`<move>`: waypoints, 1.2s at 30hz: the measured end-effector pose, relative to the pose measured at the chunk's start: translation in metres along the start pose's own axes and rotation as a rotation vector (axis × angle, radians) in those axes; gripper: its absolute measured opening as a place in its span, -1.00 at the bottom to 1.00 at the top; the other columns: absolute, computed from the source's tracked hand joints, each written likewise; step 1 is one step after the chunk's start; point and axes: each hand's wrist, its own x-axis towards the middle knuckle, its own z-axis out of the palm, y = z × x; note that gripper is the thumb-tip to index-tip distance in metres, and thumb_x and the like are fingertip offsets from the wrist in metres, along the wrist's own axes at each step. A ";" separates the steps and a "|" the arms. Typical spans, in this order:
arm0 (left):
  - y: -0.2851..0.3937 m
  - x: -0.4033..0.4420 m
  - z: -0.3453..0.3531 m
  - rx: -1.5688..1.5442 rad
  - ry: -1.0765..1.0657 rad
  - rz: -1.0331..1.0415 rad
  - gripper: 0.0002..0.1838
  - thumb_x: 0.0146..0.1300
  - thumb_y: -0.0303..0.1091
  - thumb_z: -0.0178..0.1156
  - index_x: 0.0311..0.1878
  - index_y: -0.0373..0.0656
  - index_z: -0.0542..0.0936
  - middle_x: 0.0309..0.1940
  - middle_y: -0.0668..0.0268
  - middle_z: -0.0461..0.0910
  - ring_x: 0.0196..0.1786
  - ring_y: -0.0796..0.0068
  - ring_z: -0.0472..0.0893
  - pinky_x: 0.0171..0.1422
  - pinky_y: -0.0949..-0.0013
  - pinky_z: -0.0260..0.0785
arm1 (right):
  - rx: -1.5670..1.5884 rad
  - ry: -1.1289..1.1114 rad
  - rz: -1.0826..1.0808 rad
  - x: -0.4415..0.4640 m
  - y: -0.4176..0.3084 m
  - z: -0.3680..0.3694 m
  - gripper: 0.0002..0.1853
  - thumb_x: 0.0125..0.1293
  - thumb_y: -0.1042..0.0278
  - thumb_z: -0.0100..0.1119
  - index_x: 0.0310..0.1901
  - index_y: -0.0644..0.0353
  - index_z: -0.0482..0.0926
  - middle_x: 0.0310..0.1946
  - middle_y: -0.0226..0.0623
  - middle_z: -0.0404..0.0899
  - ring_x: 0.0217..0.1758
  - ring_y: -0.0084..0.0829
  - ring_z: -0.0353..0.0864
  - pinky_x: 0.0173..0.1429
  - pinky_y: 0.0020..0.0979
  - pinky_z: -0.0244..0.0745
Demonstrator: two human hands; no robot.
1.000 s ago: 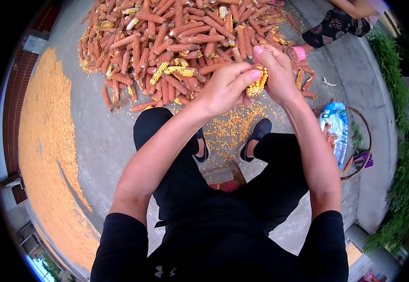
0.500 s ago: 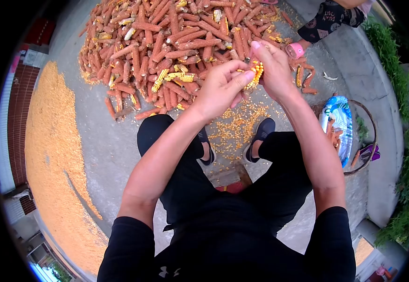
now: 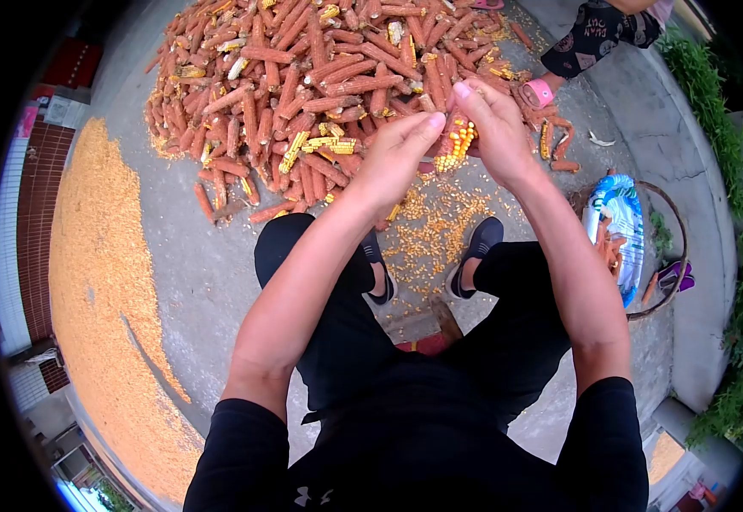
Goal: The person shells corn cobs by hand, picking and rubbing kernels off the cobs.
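Gripping partly bare corn cob (image 3: 458, 145), upper centre of frame: right hand (image 3: 499, 128) curled round it, thumb at top end. Left hand (image 3: 399, 158) at cob's left side, thumb close by; can't tell if fingers pinch it. Cob pile (image 3: 303, 81) across top of frame. Loose kernels (image 3: 435, 224) on ground (image 3: 197, 290) below hands, between shoes (image 3: 480, 247). Kernel layer (image 3: 103, 299) along left. Basket (image 3: 685, 246) at right.

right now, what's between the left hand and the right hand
In the head view, a partly shelled corn cob sits between the left hand and the right hand, with yellow kernels showing on it.
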 end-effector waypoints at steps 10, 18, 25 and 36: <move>0.016 -0.008 -0.001 0.696 -0.101 0.206 -0.68 0.56 -0.22 0.07 -0.18 -0.33 0.58 -0.49 0.38 0.49 -0.41 0.63 0.40 -0.29 0.41 0.31 | -0.324 -0.004 -0.051 -0.001 -0.002 0.000 -0.62 0.56 0.06 0.07 -0.22 0.26 0.59 -0.47 -0.47 0.51 -0.41 -0.66 0.43 -0.33 -0.47 0.38; 0.002 -0.002 0.003 0.411 0.065 0.275 -0.69 0.54 -0.28 0.07 -0.29 -0.33 0.53 -0.60 0.17 0.42 -0.50 0.46 0.38 -0.34 0.26 0.30 | -0.333 0.097 -0.030 0.001 0.000 0.001 -0.60 0.53 0.07 0.10 -0.29 0.28 0.58 -0.56 -0.49 0.45 -0.44 -0.64 0.38 -0.38 -0.44 0.31; 0.002 -0.008 0.009 0.670 0.076 0.450 -0.72 0.53 -0.32 0.05 -0.27 -0.33 0.53 -0.59 0.10 0.41 -0.51 0.39 0.40 -0.33 0.24 0.32 | -0.364 0.159 -0.052 -0.001 0.003 0.002 -0.63 0.52 0.10 0.13 -0.38 0.20 0.54 -0.62 -0.54 0.37 -0.57 -0.70 0.31 -0.52 -0.48 0.18; 0.008 -0.003 0.009 0.696 0.030 0.370 -0.69 0.54 -0.27 0.06 -0.26 -0.32 0.59 -0.55 0.11 0.54 -0.48 0.27 0.57 -0.30 0.21 0.38 | -0.313 0.129 0.104 -0.006 -0.010 0.005 -0.56 0.54 0.04 0.10 -0.32 0.30 0.62 -0.59 -0.41 0.50 -0.47 -0.63 0.41 -0.38 -0.40 0.36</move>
